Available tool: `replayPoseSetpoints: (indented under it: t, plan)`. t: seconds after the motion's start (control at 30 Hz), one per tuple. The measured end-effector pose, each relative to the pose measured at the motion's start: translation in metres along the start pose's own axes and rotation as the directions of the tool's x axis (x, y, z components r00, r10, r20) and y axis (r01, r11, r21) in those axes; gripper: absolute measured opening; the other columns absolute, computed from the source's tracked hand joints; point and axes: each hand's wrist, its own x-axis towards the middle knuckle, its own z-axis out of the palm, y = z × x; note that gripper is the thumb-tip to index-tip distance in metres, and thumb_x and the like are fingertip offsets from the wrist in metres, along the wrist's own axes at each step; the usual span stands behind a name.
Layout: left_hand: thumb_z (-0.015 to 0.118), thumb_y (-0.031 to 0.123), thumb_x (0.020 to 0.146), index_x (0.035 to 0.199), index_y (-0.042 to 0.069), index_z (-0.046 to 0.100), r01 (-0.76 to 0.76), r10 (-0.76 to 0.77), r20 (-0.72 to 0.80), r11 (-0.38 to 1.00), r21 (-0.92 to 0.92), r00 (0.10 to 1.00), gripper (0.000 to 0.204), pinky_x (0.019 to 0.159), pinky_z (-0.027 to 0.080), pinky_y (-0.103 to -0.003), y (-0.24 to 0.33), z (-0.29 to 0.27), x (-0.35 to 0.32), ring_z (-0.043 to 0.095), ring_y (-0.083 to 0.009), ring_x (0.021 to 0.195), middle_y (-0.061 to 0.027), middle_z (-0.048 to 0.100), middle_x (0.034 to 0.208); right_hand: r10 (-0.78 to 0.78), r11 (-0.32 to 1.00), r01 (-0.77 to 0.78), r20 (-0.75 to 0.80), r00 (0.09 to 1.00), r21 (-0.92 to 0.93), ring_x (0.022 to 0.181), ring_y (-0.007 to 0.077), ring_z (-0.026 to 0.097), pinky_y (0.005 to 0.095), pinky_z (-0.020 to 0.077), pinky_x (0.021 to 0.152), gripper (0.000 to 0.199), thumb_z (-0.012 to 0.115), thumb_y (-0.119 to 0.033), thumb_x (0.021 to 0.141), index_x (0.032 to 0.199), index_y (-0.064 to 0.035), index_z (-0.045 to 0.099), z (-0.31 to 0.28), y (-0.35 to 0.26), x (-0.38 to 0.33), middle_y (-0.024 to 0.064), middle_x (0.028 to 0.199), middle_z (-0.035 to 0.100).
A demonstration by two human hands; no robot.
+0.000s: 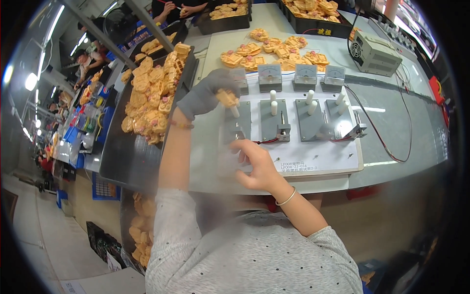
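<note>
Now the gloved left hand (208,93) pinches an orange toy (227,97) over the grey test board (313,147). The bare right hand (257,164) rests on the board, fingers loosely curled, holding nothing. Many toys wait in the tray (117,152); some lie on the tabletop (391,112) behind.

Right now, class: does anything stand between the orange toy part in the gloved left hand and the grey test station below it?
Nothing visible does. The left hand holds the orange toy part just above the leftmost grey station, beside a white peg. The bare right hand sits nearer the person.
</note>
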Motion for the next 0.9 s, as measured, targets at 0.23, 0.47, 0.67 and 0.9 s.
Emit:
replayPoseSetpoints:
  t: [0.23, 0.47, 0.67, 0.9]
  plan:
    - [0.059, -0.012, 0.063, 0.080, 0.010, 0.065, 0.072, -0.084, 0.194, 0.995, 0.070, 0.977, 0.028, 0.085, 0.041, -0.032, 0.008, -0.017, 0.014, 0.051, -0.0234, 0.091, -0.0040, 0.055, 0.086, -0.047, 0.998, 0.048, -0.031, 0.998, 0.031, 0.068, 0.0224, 0.054, 0.0332, 0.0461, 0.064, 0.048, 0.059, -0.009, 0.062, 0.109, -0.0046, 0.052, -0.002, 0.003, 0.002, 0.0105, 0.092, 0.056]
    - [0.064, -0.002, 0.063, 0.079, 0.008, 0.065, 0.048, -0.063, 0.376, 0.998, 0.048, 0.925, 0.019, 0.089, 0.039, -0.032, 0.030, -0.017, 0.028, 0.048, -0.0210, 0.100, -0.0020, 0.055, 0.087, -0.095, 0.995, 0.098, -0.075, 0.993, 0.030, 0.067, 0.0225, 0.054, 0.0325, 0.0464, 0.062, 0.048, 0.059, -0.010, 0.062, 0.109, -0.0039, 0.051, -0.008, 0.010, 0.004, 0.0108, 0.093, 0.055]
    - [0.064, 0.040, 0.075, 0.080, 0.009, 0.065, 0.167, -0.095, 0.424, 0.976, -0.137, 0.901, 0.032, 0.090, 0.034, -0.038, 0.039, -0.003, 0.012, 0.047, -0.0248, 0.092, -0.0063, 0.054, 0.082, -0.166, 0.985, 0.162, -0.070, 0.984, -0.063, 0.073, 0.0269, 0.058, 0.0341, 0.0494, 0.066, 0.051, 0.062, -0.012, 0.063, 0.111, -0.0015, 0.050, 0.003, 0.007, -0.002, 0.0148, 0.098, 0.058]
    - [0.056, 0.011, 0.080, 0.068, 0.002, 0.058, 0.139, -0.141, 0.020, 0.988, 0.061, 0.990, 0.016, 0.082, 0.040, -0.035, 0.004, 0.046, -0.014, 0.050, -0.0276, 0.093, -0.0087, 0.055, 0.072, -0.136, 0.987, 0.143, -0.100, 0.986, 0.068, 0.071, 0.0279, 0.058, 0.0356, 0.0489, 0.063, 0.058, 0.062, -0.017, 0.065, 0.119, -0.0032, 0.045, 0.009, 0.009, -0.005, 0.0152, 0.089, 0.056]
